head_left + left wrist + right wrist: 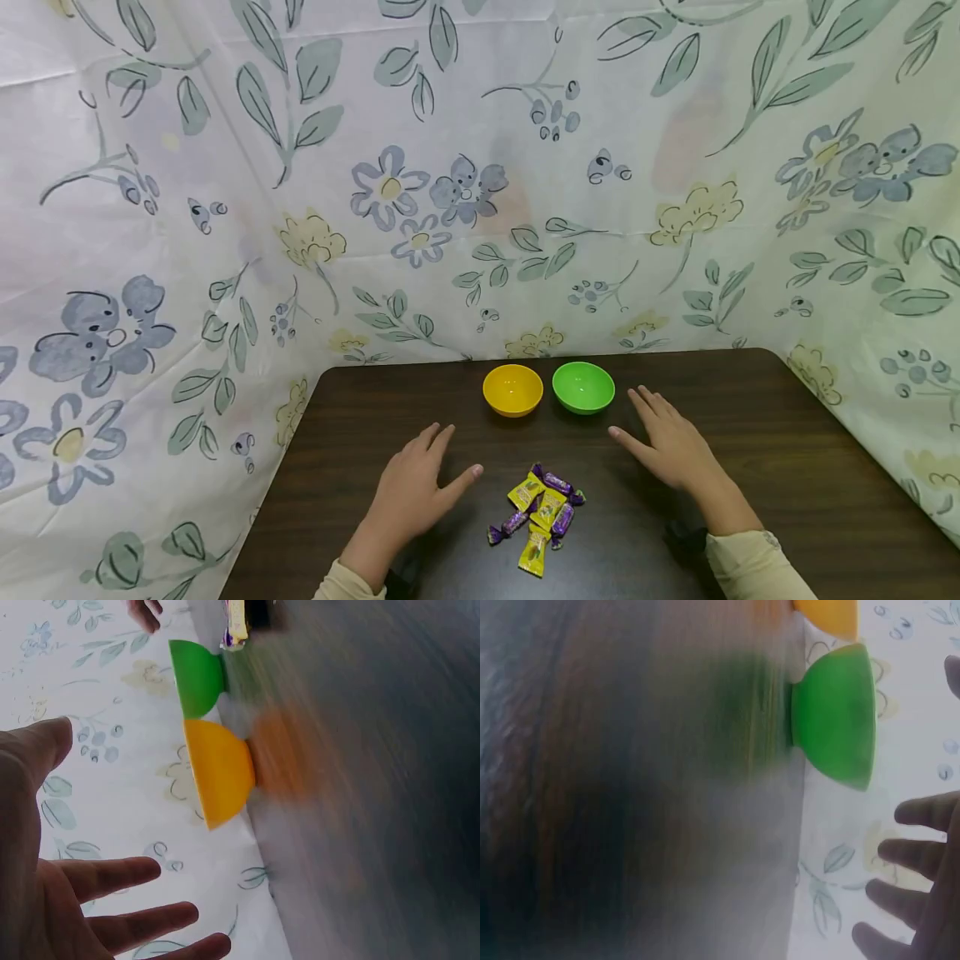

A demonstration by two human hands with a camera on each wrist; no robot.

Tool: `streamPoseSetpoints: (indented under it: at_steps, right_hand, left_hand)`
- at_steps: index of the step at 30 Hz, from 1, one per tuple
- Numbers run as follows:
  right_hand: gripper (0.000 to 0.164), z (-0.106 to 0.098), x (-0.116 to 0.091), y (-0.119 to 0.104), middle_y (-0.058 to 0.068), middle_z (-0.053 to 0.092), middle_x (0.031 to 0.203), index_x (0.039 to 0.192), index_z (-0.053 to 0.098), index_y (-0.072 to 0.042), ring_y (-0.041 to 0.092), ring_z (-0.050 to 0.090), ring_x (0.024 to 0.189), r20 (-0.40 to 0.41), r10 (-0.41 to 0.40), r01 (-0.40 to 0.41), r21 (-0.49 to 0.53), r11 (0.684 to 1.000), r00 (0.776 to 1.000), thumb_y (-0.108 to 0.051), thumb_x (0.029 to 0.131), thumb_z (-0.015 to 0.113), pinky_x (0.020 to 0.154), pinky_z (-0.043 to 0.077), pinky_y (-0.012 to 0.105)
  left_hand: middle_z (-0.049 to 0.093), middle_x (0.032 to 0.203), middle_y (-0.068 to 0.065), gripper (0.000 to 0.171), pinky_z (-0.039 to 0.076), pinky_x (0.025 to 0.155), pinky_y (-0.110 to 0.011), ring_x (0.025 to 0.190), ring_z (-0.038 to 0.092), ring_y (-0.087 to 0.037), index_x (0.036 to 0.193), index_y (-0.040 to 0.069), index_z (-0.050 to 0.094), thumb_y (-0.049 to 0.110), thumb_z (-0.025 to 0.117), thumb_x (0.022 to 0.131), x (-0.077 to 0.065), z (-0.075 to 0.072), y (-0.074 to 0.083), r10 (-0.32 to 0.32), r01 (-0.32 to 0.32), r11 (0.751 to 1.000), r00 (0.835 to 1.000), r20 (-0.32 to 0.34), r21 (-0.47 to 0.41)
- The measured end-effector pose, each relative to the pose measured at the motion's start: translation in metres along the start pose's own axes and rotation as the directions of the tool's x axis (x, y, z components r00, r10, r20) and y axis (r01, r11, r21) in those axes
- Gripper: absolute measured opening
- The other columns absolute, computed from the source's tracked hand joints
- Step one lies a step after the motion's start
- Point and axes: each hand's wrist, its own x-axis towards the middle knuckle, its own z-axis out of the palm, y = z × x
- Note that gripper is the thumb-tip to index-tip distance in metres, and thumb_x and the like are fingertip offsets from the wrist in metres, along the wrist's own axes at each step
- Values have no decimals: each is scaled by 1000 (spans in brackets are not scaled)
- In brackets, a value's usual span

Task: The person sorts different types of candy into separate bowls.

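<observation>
A small heap of wrapped candies (542, 514), some yellow and some purple, lies on the dark wooden table (787, 467) near its front edge. Behind it stand a yellow bowl (512, 389) (219, 771) and a green bowl (583, 387) (196, 676) (835, 714), side by side and both empty in the head view. My left hand (420, 483) (82, 900) rests flat on the table left of the candies, fingers spread, holding nothing. My right hand (667, 437) (919, 881) lies flat to the right of the candies, just beside the green bowl, also holding nothing.
A floral cloth (450, 183) hangs as a backdrop behind and on both sides of the table. The table's right edge (862, 450) and left edge (277, 492) run close to the cloth. Both wrist views are blurred near the tabletop.
</observation>
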Motion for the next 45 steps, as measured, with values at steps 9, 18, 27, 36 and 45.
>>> streamPoseSetpoints:
  at_steps: [9, 18, 27, 36, 45]
  right_hand:
    - [93, 8, 9, -3, 27, 31, 171, 166, 32, -2, 52, 31, 155, -7, -15, 15, 0, 1000, 1000, -69, 103, 49, 120, 31, 73]
    - [94, 13, 18, -3, 26, 30, 172, 167, 28, -2, 51, 30, 156, -11, -18, 18, 1, 1000, 1000, -68, 104, 49, 122, 31, 71]
    - [96, 15, 28, -2, 26, 29, 172, 167, 27, 0, 51, 30, 156, 2, -20, 21, -23, 1000, 1000, -70, 104, 47, 122, 31, 70]
    - [97, 19, 40, 1, 26, 27, 173, 168, 24, -1, 51, 29, 157, 21, -24, 25, -29, 999, 999, -71, 104, 45, 123, 30, 70]
    - [99, 25, 50, 4, 27, 26, 173, 168, 24, 1, 52, 29, 157, 27, -28, 29, -37, 999, 999, -72, 104, 45, 122, 30, 71]
  left_hand:
    - [52, 159, -18, 97, 48, 109, -69, 139, 58, -44, 157, 16, 53, 88, 45, 92, -4, 7, 8, 12, -11, 1000, 1000, 23, -26]
    - [52, 160, -18, 96, 48, 109, -69, 138, 58, -44, 156, 16, 54, 87, 46, 93, -9, 13, 14, 34, -31, 998, 999, 35, -61]
    - [61, 135, -8, 88, 59, 93, -51, 109, 63, -23, 154, 16, 57, 81, 52, 95, -15, 16, 22, 92, -90, 994, 995, 38, -56]
    - [60, 123, -2, 78, 52, 75, -36, 90, 52, -10, 152, 17, 59, 72, 61, 96, -23, 19, 31, 130, -125, 989, 989, 76, -75]
    - [60, 109, 4, 75, 43, 67, -26, 79, 46, -7, 140, 14, 68, 73, 61, 95, -31, 22, 36, 158, -149, 985, 980, 121, -84]
